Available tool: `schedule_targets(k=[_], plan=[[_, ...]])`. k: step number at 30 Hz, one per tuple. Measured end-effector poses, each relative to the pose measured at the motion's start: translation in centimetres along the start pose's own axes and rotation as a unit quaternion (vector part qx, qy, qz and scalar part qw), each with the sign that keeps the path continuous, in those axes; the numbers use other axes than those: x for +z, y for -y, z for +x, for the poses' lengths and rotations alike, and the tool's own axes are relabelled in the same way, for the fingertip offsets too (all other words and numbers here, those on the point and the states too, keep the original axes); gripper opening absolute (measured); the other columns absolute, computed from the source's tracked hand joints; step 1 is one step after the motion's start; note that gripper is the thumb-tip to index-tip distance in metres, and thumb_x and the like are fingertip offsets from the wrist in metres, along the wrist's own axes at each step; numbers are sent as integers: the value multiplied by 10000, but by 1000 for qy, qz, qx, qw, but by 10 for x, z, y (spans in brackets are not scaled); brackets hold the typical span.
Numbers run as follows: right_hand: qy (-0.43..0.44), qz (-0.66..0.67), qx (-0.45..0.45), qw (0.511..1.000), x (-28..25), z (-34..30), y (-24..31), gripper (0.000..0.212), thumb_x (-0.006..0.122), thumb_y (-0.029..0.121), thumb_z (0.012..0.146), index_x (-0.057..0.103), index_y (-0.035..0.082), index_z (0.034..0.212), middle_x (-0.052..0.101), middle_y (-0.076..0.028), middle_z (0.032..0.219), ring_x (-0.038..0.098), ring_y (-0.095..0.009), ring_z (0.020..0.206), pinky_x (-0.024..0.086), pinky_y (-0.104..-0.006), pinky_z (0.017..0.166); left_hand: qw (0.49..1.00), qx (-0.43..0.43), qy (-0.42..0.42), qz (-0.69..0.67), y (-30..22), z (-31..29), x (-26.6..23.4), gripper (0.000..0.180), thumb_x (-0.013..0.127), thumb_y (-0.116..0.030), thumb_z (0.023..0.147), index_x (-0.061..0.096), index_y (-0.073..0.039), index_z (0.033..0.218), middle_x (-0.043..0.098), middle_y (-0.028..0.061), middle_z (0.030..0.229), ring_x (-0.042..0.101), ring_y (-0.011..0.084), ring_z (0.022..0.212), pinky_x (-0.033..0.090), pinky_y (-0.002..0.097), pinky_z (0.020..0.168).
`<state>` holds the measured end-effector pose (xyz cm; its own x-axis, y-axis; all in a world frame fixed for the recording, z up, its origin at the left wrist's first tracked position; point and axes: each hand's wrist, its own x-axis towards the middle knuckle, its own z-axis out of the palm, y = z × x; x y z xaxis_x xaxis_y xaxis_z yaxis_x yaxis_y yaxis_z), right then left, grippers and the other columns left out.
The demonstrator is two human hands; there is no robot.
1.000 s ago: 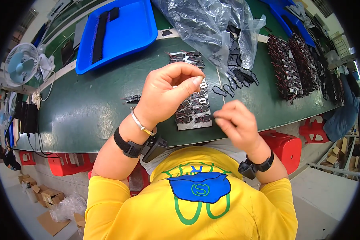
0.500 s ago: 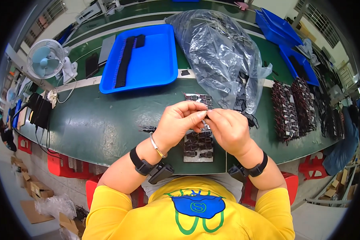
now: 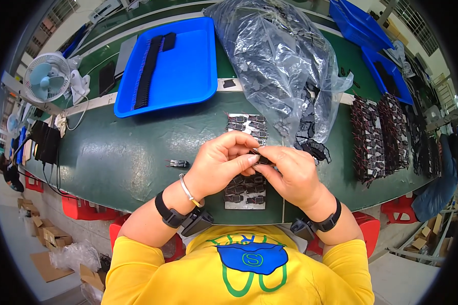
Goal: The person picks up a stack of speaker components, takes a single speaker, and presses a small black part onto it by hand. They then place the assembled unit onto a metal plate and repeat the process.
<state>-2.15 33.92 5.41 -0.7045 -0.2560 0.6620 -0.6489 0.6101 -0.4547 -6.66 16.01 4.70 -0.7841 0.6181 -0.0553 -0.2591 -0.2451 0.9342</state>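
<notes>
The left hand (image 3: 220, 163) and the right hand (image 3: 291, 173) meet over the green tabletop (image 3: 137, 147). Both pinch one small black part (image 3: 259, 155) between their fingertips, so the part sits right between the two hands. Under the hands lies a flat card of black parts (image 3: 247, 190). Just beyond the right hand is a clear plastic bag (image 3: 285, 61) with more dark parts. Beyond the left hand sits a blue tray (image 3: 188, 71). A tiny loose part (image 3: 178, 163) lies beside the left hand.
</notes>
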Motion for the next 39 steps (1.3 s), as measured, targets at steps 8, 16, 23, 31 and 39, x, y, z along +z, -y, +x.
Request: schedule_targets(k=[8, 16, 23, 31, 39], plan=[[7, 3, 41, 999, 0, -4, 0, 285, 723, 20, 683, 607, -2, 943, 654, -118, 792, 643, -213, 603, 501, -286, 524, 994, 51, -18, 94, 4, -4, -2, 143, 583, -25, 869, 576, 5, 1009, 629, 80, 943, 627, 120, 783, 527, 228, 661], [15, 11, 46, 999, 1, -3, 2, 256, 678, 27, 712, 608, 5, 957, 652, -134, 795, 646, -263, 660, 512, -326, 563, 988, 95, -45, 116, 6, -4, 2, 105, 582, -74, 886, 589, -11, 969, 621, 33, 880, 590, 77, 743, 502, 211, 659], [-7, -20, -5, 1000, 6, -2, -1, 209, 674, 7, 708, 622, -6, 910, 648, -125, 788, 645, -250, 644, 509, -319, 541, 993, 65, -37, 93, 7, -4, 1, 88, 549, -51, 899, 567, 3, 967, 630, 80, 952, 610, 104, 776, 520, 234, 696], [-12, -50, -26, 998, 6, -4, -2, 202, 682, -26, 685, 629, -13, 880, 644, -127, 776, 637, -244, 615, 502, -298, 511, 998, 45, -27, 34, 9, -2, 0, 112, 545, -76, 905, 545, 2, 986, 626, 80, 906, 622, 116, 761, 523, 238, 677], [-32, -70, -50, 996, 8, -6, -7, 237, 695, -6, 655, 617, -6, 879, 628, -118, 783, 620, -239, 598, 488, -307, 494, 997, -42, -47, -51, -1, 1, 0, 246, 557, -227, 914, 540, -6, 1019, 622, 70, 849, 607, 103, 674, 507, 218, 580]])
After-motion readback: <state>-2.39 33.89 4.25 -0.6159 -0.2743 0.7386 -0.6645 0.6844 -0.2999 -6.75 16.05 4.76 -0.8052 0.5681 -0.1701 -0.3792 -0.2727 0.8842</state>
